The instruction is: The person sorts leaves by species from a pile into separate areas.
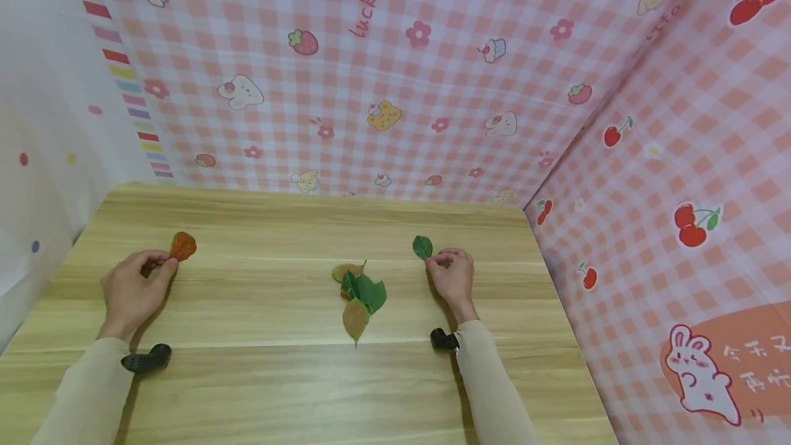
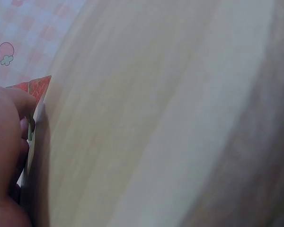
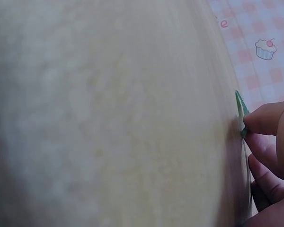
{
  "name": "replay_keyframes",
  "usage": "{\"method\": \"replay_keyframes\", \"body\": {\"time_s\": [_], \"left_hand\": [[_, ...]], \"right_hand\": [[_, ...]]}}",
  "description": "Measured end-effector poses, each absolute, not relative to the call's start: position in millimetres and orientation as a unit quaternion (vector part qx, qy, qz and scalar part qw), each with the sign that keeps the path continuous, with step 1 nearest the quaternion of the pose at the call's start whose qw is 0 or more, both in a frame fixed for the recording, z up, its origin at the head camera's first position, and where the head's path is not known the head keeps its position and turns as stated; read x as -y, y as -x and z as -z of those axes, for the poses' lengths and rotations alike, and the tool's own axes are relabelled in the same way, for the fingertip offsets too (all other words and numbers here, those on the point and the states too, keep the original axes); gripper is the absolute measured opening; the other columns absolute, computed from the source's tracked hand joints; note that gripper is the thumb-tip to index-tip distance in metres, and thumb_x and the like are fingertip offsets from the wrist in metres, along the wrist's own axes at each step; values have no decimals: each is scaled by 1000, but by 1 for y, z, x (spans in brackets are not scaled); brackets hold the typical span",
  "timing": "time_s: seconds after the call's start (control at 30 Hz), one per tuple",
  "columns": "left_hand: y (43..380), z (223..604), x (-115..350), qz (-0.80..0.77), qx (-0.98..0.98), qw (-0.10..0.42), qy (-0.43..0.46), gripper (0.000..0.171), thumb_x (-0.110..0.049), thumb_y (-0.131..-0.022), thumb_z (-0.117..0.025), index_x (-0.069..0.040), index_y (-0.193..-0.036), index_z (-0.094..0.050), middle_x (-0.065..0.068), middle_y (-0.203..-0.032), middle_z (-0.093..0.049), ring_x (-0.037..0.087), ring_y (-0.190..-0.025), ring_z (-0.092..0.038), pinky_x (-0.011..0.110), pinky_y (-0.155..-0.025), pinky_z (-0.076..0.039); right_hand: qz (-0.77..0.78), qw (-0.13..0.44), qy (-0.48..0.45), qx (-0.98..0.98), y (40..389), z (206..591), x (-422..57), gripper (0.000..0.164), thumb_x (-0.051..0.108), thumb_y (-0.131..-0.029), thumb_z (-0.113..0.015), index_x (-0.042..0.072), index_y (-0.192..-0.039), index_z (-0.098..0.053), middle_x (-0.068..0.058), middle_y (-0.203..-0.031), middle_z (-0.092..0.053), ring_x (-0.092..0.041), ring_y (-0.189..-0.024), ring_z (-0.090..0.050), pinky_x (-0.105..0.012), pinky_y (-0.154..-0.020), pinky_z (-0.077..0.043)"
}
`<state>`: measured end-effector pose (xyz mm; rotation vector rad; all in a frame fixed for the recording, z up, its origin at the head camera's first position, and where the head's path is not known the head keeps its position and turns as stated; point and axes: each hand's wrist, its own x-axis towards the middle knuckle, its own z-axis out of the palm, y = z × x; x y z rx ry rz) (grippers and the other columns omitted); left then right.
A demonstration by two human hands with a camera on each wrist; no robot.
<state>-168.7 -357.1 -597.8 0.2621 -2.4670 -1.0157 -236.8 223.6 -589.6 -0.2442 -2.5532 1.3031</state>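
Note:
Between thumb and fingertips, my left hand [image 1: 137, 288] pinches a reddish-orange leaf [image 1: 183, 246] at the left of the table. The same red leaf [image 2: 39, 88] shows in the left wrist view, partly covered by the fingers. On the right side, my right hand [image 1: 454, 279] pinches a small green leaf [image 1: 423, 246] low over the wood. Only a thin edge of that green leaf [image 3: 241, 105] appears in the right wrist view. Midway between the hands lies a small pile of leaves, with green leaves [image 1: 371, 292] and a brownish leaf [image 1: 355, 319] overlapping.
The light wooden table [image 1: 259, 390] meets a pink checked cloth wall [image 1: 346, 88] at the back and another checked cloth [image 1: 649, 259] at the right. A white cloth [image 1: 49, 122] hangs at the left. Each wrist carries a black camera.

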Motion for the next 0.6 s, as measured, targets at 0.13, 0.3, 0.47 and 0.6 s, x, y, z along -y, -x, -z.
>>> {"method": "replay_keyframes", "body": {"time_s": [0.13,0.3,0.47,0.6], "left_hand": [[168,597,358,375,894,227,-91,21,-17,-104,-78,2,-112,-81,-32,-96,-56,-27,-88,-40,35,-98,-32],[167,596,358,375,895,224,-92,22,-19,-105,-78,1,-113,-81,-37,-97,-52,-27,-88,-41,21,-91,-31],[166,595,358,374,898,209,-101,25,-23,-105,-78,0,-116,-81,-31,-99,-57,-27,-89,-41,18,-89,-31],[165,592,357,377,899,197,-107,29,-26,-106,-77,0,-121,-80,-13,-105,-68,-27,-91,-41,20,-90,-31]], "right_hand": [[-452,127,85,879,236,590,-224,17,14,-96,-84,-3,-93,-84,-19,-124,-74,-42,-131,-60,-57,-117,-43],[-457,103,86,879,232,584,-224,18,17,-98,-84,-1,-99,-84,-21,-131,-72,-43,-136,-58,-58,-121,-43],[-460,93,90,878,230,581,-224,18,18,-98,-84,1,-103,-83,-21,-133,-72,-42,-139,-58,-57,-123,-43],[-467,89,85,876,232,582,-226,24,20,-97,-84,1,-111,-81,-22,-134,-72,-42,-141,-57,-57,-126,-42]]}}
